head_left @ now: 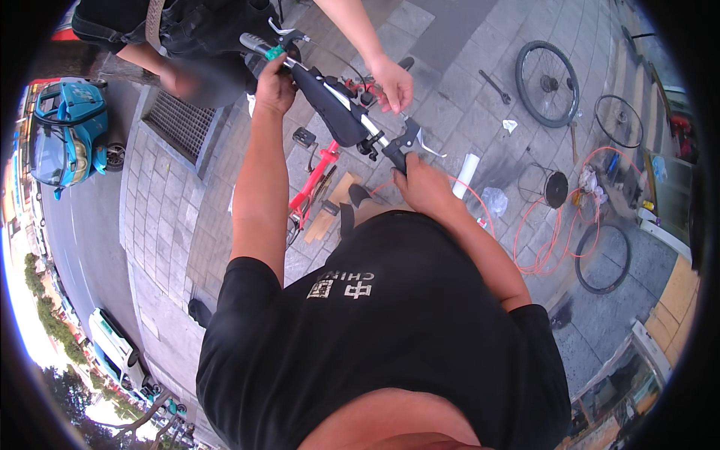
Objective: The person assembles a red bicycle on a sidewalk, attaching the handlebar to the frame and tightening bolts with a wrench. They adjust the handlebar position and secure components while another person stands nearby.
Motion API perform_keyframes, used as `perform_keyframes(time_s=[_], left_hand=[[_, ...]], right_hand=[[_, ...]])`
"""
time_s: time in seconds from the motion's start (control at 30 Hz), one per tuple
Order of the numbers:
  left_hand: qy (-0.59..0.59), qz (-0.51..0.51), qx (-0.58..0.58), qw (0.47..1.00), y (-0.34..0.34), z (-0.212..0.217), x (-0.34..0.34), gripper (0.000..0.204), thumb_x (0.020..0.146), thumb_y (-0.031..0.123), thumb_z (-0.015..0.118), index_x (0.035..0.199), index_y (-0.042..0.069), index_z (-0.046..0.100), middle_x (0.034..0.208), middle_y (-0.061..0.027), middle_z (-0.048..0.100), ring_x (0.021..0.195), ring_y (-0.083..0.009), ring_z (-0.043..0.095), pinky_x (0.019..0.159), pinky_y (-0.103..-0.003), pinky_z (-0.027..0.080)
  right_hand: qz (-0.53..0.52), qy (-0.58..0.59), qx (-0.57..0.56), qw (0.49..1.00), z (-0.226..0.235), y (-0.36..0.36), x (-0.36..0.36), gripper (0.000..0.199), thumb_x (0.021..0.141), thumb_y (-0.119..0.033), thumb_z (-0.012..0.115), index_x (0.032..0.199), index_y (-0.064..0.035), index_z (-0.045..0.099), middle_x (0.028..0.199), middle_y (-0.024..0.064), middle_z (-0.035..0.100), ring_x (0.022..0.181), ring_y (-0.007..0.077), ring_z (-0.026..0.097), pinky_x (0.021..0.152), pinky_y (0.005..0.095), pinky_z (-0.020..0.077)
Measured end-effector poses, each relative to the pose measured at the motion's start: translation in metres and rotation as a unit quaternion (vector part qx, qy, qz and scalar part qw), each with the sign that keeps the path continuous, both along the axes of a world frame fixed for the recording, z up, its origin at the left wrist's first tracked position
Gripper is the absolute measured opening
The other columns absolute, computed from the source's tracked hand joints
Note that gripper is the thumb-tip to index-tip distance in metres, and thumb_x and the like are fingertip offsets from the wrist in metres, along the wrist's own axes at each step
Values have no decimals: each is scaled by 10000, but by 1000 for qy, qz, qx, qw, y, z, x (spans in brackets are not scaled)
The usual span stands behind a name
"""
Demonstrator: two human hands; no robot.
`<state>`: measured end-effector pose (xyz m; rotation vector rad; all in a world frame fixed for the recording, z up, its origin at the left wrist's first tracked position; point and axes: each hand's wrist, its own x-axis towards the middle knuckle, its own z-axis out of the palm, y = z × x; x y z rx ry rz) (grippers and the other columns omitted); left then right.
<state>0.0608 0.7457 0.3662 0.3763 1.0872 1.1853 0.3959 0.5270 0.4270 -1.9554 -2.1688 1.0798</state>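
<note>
A bicycle handlebar [375, 132] slants across the middle, with a black padded bag [330, 109] along it. My left hand [274, 88] is closed round the bar's left part, beside a small green piece [275, 52]. Beyond that are the left grip [259, 45] and a brake lever [285, 31]. My right hand [426, 184] wraps the black right grip [395, 155], just below the right brake lever [412, 135]. Another person's hand [394, 84] hovers close to this lever, near a thin cable. The red bicycle frame [315, 180] lies below, partly hidden by the bag and my arm.
On the paving at right lie a wheel [547, 82], a wrench [496, 87], a tyre [603, 259], an orange hose [551, 247] and a white roll [466, 175]. A floor grate [178, 124] is at left. Beyond it, a blue three-wheeled vehicle [71, 131] stands by the road.
</note>
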Motion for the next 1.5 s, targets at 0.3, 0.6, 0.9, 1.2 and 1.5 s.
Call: perform_keyframes(time_s=[0.3, 0.6, 0.9, 1.2, 1.5], left_hand=[[-41, 24, 31, 998, -18, -7, 11, 228, 1039, 229, 551, 1194, 107, 665, 1132, -39, 711, 1105, -210, 637, 1038, -528, 429], [185, 103, 4, 977, -15, -20, 24, 181, 947, 195, 632, 986, 35, 707, 857, -39, 644, 753, -138, 554, 679, -335, 445], [336, 181, -131, 915, -29, -61, -10, 252, 936, 288, 655, 953, 37, 663, 794, -58, 600, 639, -166, 517, 551, -377, 382], [364, 180, 82, 910, -71, 22, 11, 276, 983, 214, 611, 1029, -42, 702, 831, -77, 652, 750, -135, 567, 682, -309, 464], [677, -39, 272, 683, -47, 62, 103, 229, 944, 189, 637, 971, -33, 692, 943, -264, 701, 931, -453, 679, 840, -566, 526]], right_hand=[[9, -29, -46, 998, 6, 5, 4, 572, 928, -347, 669, 1279, 84, 538, 1007, 357, 717, 953, 541, 705, 874, 602, 550], [-136, 76, -67, 985, -14, 2, -3, 449, 871, -332, 662, 1130, 34, 697, 1001, 318, 730, 992, 493, 710, 880, 542, 539], [-125, 74, -40, 989, -21, 7, -4, 439, 855, -329, 664, 1080, 48, 672, 938, 329, 713, 929, 516, 694, 840, 578, 536], [-95, 53, -44, 993, -18, 7, 2, 426, 873, -322, 673, 1084, 47, 674, 962, 319, 726, 944, 491, 712, 854, 564, 549], [-46, 18, -75, 996, -39, 0, -6, 476, 902, -327, 655, 1129, 91, 649, 1026, 356, 717, 1004, 507, 706, 908, 579, 546]])
